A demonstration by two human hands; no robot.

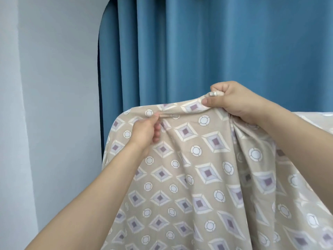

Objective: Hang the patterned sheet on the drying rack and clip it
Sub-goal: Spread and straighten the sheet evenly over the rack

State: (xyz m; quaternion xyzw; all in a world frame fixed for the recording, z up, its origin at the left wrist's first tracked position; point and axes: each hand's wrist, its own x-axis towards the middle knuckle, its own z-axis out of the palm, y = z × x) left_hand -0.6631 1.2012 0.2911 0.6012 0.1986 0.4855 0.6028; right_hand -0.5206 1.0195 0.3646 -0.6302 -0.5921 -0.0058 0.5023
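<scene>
The patterned sheet [198,168], beige with purple diamonds and white circles, hangs draped over the drying rack, which is hidden beneath it. My left hand [144,132] pinches a fold of the sheet near its top left edge. Higher up, my right hand [232,101] grips a bunched ridge of the sheet at the top, and a small silvery piece [213,94], perhaps part of a clip, shows between its fingers. The rack's bar cannot be seen.
A blue pleated curtain [216,42] hangs right behind the sheet. A pale grey wall [45,87] fills the left side. More of the sheet stretches off to the right edge [320,118].
</scene>
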